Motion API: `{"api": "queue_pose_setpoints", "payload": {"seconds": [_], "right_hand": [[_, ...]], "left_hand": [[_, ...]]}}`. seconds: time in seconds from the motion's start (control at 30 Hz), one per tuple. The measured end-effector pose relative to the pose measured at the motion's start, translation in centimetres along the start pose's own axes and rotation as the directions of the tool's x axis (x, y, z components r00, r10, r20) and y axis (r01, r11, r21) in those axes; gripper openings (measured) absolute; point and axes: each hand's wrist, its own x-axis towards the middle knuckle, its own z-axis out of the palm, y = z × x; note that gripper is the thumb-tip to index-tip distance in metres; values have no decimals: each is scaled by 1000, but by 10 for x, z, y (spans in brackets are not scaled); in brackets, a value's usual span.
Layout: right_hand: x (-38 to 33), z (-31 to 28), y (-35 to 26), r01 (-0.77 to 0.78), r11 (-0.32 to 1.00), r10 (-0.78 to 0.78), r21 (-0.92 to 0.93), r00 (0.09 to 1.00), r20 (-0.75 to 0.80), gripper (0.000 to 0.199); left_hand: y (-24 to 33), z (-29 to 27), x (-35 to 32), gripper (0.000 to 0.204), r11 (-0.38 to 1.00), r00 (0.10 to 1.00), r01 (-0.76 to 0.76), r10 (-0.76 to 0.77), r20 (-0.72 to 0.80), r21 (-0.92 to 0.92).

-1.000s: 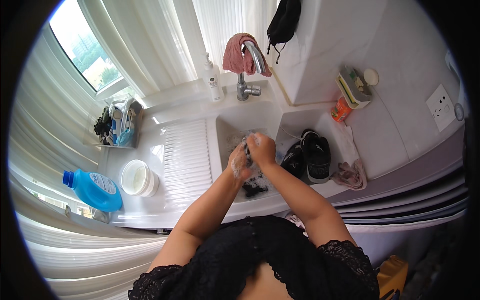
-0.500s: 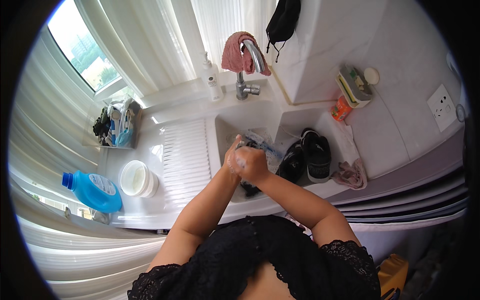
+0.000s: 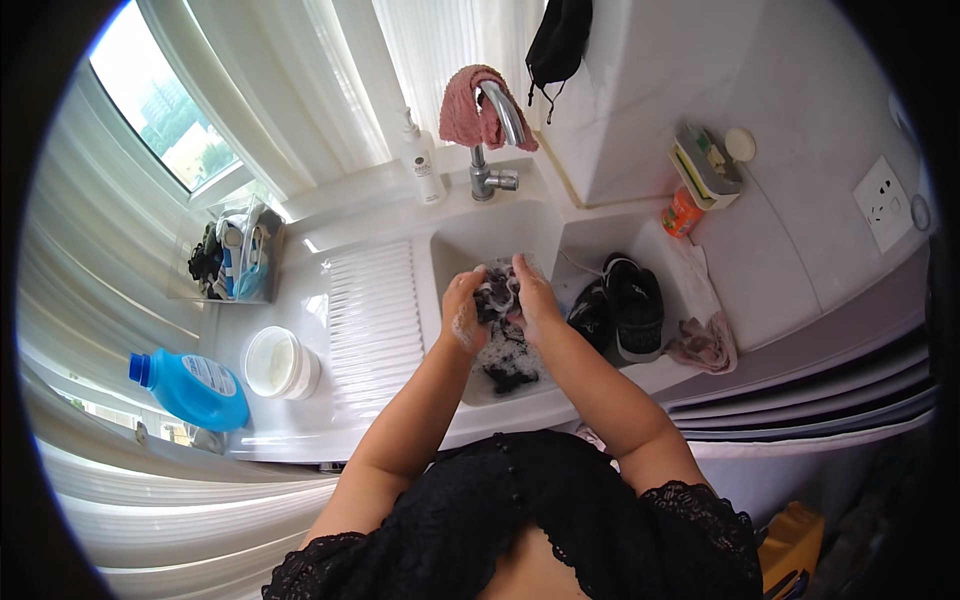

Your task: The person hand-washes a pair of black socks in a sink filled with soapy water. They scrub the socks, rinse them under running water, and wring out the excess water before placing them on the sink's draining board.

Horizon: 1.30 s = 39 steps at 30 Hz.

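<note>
Over the left basin of the white sink [image 3: 450, 245], my left hand [image 3: 463, 306] and my right hand [image 3: 538, 300] grip a dark, crumpled, foam-covered bundle [image 3: 497, 293] between them. It looks soft, like wet fabric; its exact kind is unclear. Suds coat my fingers and left wrist. Below, foamy water holds a black soaked item [image 3: 510, 376], its shape partly lost in the suds. Beside my right wrist, a pair of black shoes [image 3: 634, 305] sits in the right basin. My forearm hides part of the nearer shoe.
A chrome faucet [image 3: 487, 181] draped with a pink towel [image 3: 462, 112] rises behind the basin, near a white pump bottle [image 3: 423, 165]. Left of the ribbed drainboard [image 3: 375, 325] stand a white tub [image 3: 282, 364], a blue detergent bottle [image 3: 195, 388] and a clear box [image 3: 225, 255]. A pink cloth [image 3: 704, 343] hangs at the right rim.
My hands were pressed together, right over left. Now they are apart, with the dark foamy bundle showing between them. The item and suds below have come into view.
</note>
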Motion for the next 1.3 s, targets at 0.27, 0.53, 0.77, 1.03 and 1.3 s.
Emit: {"api": "queue_pose_setpoints", "payload": {"seconds": [0.27,0.53,0.77,1.03,1.3], "right_hand": [[-20,10,9,897,-55,-794,-439,227,564,31],[17,15,22,696,274,-826,-663,524,209,30],[16,9,24,660,239,-824,-712,526,211,29],[19,6,21,603,250,-755,-758,611,238,29],[7,14,24,687,297,-755,-664,594,278,36]], "left_hand": [[-32,-32,12,43,920,880,-300,164,445,254],[-11,-24,15,34,915,878,268,-102,469,-303],[3,25,-12,34,888,945,316,-325,30,-333],[-22,-5,6,29,870,950,311,-297,96,-383],[-22,-12,5,29,912,960,276,-277,40,-302]]}}
